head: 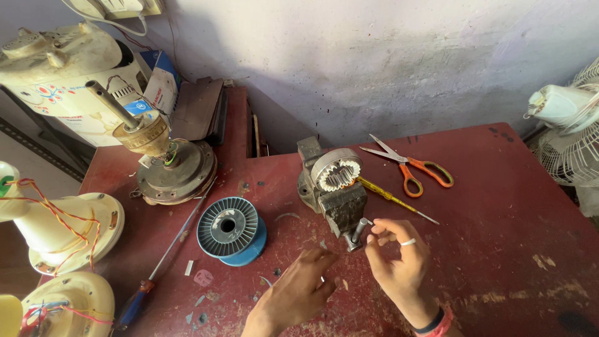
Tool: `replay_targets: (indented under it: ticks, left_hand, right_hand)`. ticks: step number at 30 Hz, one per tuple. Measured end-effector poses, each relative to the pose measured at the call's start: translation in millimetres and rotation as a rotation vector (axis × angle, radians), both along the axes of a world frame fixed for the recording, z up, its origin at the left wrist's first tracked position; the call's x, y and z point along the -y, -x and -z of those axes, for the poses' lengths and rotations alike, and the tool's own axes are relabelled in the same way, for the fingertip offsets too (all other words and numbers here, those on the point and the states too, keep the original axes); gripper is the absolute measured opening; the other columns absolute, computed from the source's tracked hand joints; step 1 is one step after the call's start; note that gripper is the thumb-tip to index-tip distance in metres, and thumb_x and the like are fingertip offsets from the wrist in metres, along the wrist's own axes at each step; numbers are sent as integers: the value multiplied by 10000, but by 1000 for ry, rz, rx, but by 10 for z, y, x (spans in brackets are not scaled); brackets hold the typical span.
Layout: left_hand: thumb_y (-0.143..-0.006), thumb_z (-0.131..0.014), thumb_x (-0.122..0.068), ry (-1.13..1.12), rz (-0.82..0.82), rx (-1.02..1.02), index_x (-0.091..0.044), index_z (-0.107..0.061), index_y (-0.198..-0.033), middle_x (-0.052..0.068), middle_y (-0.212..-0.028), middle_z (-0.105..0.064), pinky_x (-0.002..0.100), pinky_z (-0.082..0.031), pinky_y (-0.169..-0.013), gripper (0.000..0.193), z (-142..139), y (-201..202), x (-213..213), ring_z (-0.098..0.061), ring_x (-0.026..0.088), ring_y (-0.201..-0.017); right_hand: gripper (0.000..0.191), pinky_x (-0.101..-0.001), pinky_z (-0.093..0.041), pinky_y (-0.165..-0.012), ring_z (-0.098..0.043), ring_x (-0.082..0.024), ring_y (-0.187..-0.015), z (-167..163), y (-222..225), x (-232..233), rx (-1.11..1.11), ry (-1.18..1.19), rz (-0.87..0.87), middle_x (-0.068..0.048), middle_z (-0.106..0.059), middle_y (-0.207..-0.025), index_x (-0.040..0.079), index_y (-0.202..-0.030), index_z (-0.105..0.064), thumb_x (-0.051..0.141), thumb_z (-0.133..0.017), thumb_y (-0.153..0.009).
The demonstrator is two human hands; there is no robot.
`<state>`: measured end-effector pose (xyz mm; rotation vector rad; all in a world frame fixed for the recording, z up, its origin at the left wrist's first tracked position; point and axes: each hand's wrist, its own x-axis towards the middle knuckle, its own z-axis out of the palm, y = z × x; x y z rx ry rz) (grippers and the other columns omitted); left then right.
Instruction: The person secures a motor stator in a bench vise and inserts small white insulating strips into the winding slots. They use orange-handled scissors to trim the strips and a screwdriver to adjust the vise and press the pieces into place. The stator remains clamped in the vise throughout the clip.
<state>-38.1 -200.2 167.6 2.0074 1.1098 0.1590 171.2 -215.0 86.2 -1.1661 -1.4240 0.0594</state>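
A small grey bench vise (337, 201) stands on the red table (499, 206) and clamps a round motor stator (337, 170) with pale windings inside. My right hand (399, 259) has its fingertips at the vise's metal screw handle (357, 233), pinching its end. My left hand (298, 290) rests palm down on the table just in front of the vise, fingers loosely together, holding nothing.
Orange-handled scissors (412, 167) and a yellow screwdriver (390, 198) lie behind the vise. A blue empty wire spool (231, 229) and a long screwdriver (163, 262) lie to the left. Fan motors (168, 162) and cream fan housings (68, 234) crowd the left; a white fan (568, 125) stands at right.
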Motion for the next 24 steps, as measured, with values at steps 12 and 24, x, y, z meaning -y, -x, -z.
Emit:
replay_targets:
  ticks: [12,24]
  left_hand:
    - [-776,-744,-125,-223,-380,659,-38,-439,-1510,163,-1496,-566,404,-453,-1111,800,198,-164,-858,-548,305,-1366]
    - [-816,-869,-176,-113,45,904,-8,-241,-1616,200,-1506,-554,420,-387,-1238,1031,1329,-313,-1466,-517,286,-1452]
  right_hand:
    - [104,-230,-536,-637,-665,-80,-724,-410,-665,-852,-81,365,-362,-83,-730,-832,-18,-929,-721,-11,-750,-829]
    - [170,-226,-466,-568,-622,-75,-632,1418,-504,-565,-88,-87,-197,-28,-682,-773,-5,-1025,-682,155,-626,-1009]
